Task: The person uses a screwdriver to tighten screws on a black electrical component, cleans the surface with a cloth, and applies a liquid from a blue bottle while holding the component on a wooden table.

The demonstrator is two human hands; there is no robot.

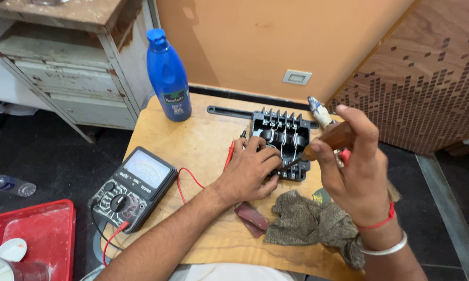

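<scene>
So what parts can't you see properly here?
Head view:
- Tool tip: hidden where the wooden-handled tool meets the black part.
- Left hand covers that part's near left corner.
- Red tray: cut off by the bottom-left edge.
- Meter dial marks: too small.

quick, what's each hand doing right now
Left hand: resting open on the black terminal block, holding it steady.
Right hand: closed around a wooden-handled tool, tip at the block.
</scene>
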